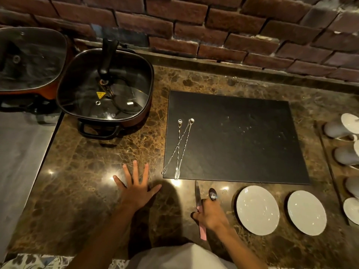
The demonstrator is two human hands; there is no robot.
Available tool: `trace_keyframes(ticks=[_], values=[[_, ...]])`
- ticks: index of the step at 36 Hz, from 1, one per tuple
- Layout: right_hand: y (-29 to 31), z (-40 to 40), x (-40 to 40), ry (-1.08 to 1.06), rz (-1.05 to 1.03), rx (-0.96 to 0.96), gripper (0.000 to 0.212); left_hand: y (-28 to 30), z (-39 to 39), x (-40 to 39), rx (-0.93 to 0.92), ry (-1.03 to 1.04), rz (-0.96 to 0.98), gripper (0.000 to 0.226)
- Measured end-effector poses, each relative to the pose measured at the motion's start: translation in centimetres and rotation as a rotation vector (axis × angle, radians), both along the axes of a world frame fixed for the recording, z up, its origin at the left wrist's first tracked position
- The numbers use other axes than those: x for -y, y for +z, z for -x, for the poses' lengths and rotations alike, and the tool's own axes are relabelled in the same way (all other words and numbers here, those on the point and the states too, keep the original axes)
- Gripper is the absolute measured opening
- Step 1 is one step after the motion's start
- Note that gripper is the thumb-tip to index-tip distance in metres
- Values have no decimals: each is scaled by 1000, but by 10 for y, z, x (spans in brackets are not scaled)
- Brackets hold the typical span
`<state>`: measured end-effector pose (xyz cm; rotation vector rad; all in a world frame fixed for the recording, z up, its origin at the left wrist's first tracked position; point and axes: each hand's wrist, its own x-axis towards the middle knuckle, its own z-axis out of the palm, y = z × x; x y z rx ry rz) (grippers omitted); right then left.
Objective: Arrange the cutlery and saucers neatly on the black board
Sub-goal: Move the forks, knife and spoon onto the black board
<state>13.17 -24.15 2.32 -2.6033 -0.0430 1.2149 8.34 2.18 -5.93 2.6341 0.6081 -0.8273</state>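
Black board (pixel 242 136) right part free; crossed forks (pixel 179 148) block left.

Kitchen or restaurant counter: brown marble countertop (pixel 101 162) against a brick wall (pixel 213 26). Left of the black board (pixel 242 136) sits an electric cooking pot with glass lid (pixel 104 90); white saucers (pixel 257 209) near its front edge, white cups (pixel 336 129) to its right.

Two bare arms with no sleeves. Left hand (pixel 136 188) and right hand (pixel 210 214) wear no rings or gloves. A white top (pixel 174 257) shows at 6 o'clock.
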Motion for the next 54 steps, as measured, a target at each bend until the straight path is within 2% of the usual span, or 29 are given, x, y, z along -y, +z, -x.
trace_keyframes(ticks=[6,12,17,27,36,44,54], values=[[-1,-1,10,-37,-72,-47,23,-3,1,-1,4,7,25,98],[10,-52,9,-126,-129,80,16,4,-1,1,-15,11,47,100],[16,-124,-10,-197,-120,165,25,12,-3,1,-35,9,60,101],[7,-196,-30,-180,-52,89,30,16,-4,1,-63,-5,49,96],[6,-189,-29,-84,-48,183,18,16,-3,3,-53,-4,45,97],[7,-165,-13,-101,-63,199,21,17,-3,3,-42,16,57,98],[-1,-104,17,-114,-93,185,19,15,-4,3,-96,7,-2,117]])
